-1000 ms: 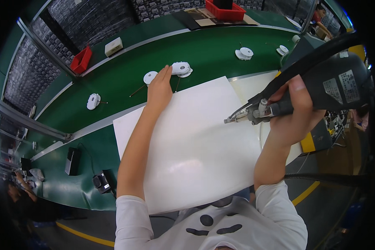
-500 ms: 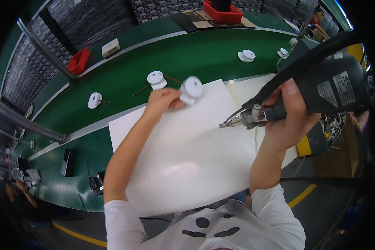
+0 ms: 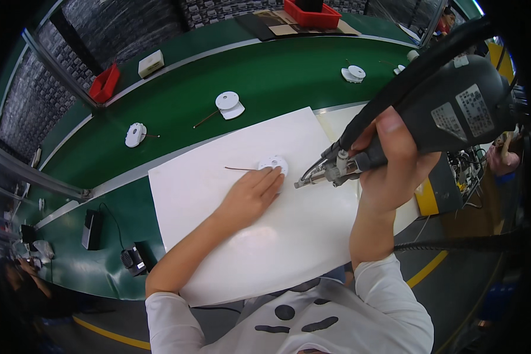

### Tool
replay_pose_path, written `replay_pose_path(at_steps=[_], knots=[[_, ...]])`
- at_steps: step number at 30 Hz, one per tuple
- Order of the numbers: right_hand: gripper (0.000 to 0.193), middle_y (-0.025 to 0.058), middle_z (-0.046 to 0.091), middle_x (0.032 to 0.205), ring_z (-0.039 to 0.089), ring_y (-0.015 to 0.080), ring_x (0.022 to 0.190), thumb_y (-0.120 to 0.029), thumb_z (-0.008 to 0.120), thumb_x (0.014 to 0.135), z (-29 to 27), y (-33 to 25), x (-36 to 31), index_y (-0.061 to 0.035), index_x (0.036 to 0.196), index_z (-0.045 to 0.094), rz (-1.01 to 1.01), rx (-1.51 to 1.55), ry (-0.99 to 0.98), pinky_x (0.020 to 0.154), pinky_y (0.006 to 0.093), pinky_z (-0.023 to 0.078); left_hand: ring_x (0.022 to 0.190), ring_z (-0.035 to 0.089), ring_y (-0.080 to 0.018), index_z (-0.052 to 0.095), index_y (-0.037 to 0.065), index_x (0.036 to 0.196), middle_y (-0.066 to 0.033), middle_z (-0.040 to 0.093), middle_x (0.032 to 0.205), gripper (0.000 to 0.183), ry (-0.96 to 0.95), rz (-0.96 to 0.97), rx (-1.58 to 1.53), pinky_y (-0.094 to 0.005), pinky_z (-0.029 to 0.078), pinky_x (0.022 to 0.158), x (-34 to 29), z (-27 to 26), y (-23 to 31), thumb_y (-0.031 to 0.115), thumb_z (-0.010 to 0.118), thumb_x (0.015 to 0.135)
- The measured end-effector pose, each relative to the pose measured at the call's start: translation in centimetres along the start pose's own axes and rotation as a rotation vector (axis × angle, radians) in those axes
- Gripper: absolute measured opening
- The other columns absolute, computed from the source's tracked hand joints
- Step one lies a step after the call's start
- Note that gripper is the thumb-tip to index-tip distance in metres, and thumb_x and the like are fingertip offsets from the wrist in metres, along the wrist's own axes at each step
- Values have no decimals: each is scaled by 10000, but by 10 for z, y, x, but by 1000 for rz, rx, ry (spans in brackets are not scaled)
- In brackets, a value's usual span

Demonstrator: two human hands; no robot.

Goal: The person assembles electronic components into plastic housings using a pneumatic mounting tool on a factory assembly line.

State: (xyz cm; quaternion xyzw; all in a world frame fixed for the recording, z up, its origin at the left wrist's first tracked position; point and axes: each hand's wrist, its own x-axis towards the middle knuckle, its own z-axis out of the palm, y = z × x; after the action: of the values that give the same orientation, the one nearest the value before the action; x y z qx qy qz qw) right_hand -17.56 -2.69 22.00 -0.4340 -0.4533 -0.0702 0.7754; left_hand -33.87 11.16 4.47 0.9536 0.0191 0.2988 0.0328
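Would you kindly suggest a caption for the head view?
Left hand on a white, round-topped part, right hand gripping a black handheld tool.

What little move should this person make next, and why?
Perhaps the right hand could ease the tool toward the white part: the tip looks close to it, and the left hand lies over the part on the white board.

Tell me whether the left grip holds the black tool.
No, the right grip holds the black tool, while the left grip is on a white spool-like part.
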Motion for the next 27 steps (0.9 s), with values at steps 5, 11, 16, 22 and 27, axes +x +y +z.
replay_pose_path(at_steps=[5, 11, 16, 22, 27], knots=[[261, 184, 635, 944, 634, 218, 556, -129, 662, 887, 5, 5, -6, 53, 1073, 641, 29, -1, -26, 469, 319, 525, 1135, 646, -339, 666, -81, 1191, -223, 656, 1214, 371, 54, 85, 77, -407, 564, 945, -1, 27, 29, 106, 721, 876], [225, 205, 607, 1058, 644, 227, 578, -66, 603, 953, 13, 27, -11, 55, 1135, 656, -298, 4, -95, 471, 316, 533, 912, 639, -261, 662, -63, 1217, -135, 638, 1149, 437, 95, 79, 103, -355, 574, 779, -4, 22, 29, 124, 770, 836], [251, 216, 622, 1038, 644, 236, 564, -54, 616, 939, 22, 30, -17, 73, 1156, 627, -338, -180, -86, 468, 319, 538, 936, 642, -254, 665, -65, 1213, -126, 625, 1133, 434, 105, 115, 129, -352, 573, 788, -9, 19, 24, 130, 768, 840], [279, 211, 654, 978, 633, 196, 543, -62, 662, 895, 28, 23, -20, 80, 1129, 610, -187, -74, -94, 459, 311, 536, 943, 645, -260, 674, -71, 1193, -135, 619, 1140, 418, 95, 124, 132, -357, 576, 801, -12, 15, 20, 127, 769, 837], [244, 134, 661, 807, 593, 154, 512, -90, 680, 868, 42, 19, -17, 69, 1045, 626, 59, 172, -159, 471, 270, 480, 1133, 645, -337, 674, -97, 1182, -152, 615, 1071, 340, 39, 110, 106, -388, 582, 899, -16, 10, 20, 106, 679, 910]])
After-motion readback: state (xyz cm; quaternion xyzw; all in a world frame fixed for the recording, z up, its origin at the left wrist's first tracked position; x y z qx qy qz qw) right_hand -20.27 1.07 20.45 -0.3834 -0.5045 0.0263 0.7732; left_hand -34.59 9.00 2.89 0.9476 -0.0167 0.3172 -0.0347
